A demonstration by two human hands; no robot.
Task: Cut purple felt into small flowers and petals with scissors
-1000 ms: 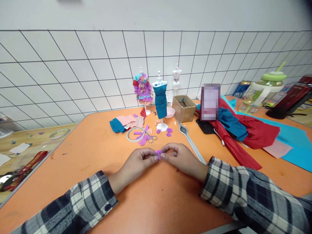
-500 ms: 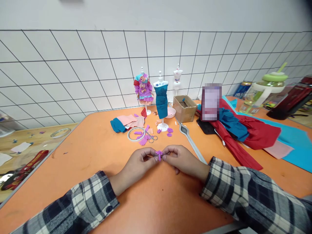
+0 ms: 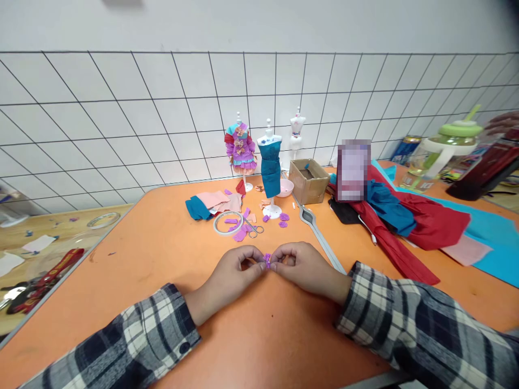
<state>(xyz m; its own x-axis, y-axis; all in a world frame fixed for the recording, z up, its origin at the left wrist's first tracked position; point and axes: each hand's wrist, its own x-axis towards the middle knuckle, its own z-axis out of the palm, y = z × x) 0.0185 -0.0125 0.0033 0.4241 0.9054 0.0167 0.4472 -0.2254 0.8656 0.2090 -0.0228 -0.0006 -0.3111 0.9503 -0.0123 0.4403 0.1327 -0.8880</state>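
Between the fingertips of both hands is a small crumpled piece of purple crepe paper [image 3: 267, 260], held just above the orange table [image 3: 227, 346]. My left hand [image 3: 237, 270] pinches its left side with thumb and forefinger. On the other side, my right hand [image 3: 302, 269] pinches it the same way. Fingers cover most of the piece. Beyond the hands lie several small purple paper rosettes [image 3: 284, 217], purple scraps [image 3: 240, 234], a pair of scissors [image 3: 255, 231] and a roll of tape [image 3: 228, 223]. A mini mannequin in a teal wrap [image 3: 271, 167] stands behind them.
Further back are a mannequin in a purple ruffled outfit [image 3: 242, 148], a bare white mannequin [image 3: 297, 129], a pink bowl [image 3: 286, 187] and a cardboard box [image 3: 309, 183]. To the right are a propped phone [image 3: 352, 170], red paper [image 3: 436, 219] and a green-lidded bottle [image 3: 450, 148].
My fingertips have drawn closer together, and less of the purple paper shows between them. Another person's hand has appeared at the far right, by the dark red bottle. The view has shifted slightly.
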